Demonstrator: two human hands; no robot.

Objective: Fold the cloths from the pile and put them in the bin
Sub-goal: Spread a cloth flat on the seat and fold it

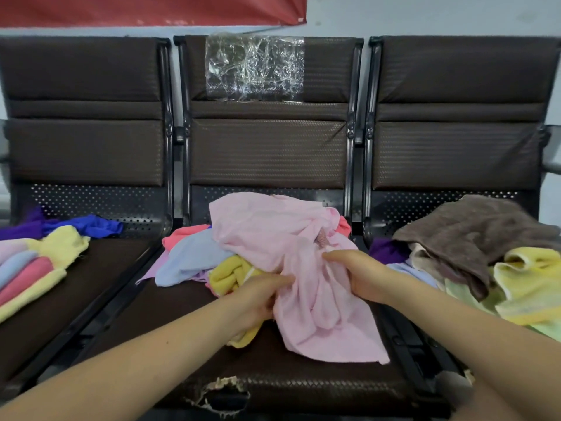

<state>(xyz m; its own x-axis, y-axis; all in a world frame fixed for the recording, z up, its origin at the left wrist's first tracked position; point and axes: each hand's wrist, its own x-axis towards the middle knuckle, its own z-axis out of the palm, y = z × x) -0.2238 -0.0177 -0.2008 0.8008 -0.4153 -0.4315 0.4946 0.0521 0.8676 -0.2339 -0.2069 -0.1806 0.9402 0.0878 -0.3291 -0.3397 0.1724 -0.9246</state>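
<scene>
1. Head view: the left hand [261,294] and right hand [355,275] both pinch bunched folds of the pink cloth [291,247], which lies on the pile [197,262] on the middle seat [273,375].
2. The cloth is crumpled, so no edges are found; lifting may drag the yellow cloth [227,275] underneath.
3. No bin is visible.

Both hands [306,287] gripping pink cloth [303,268]; mixed pile [197,262] beneath, middle seat [273,378]
</scene>
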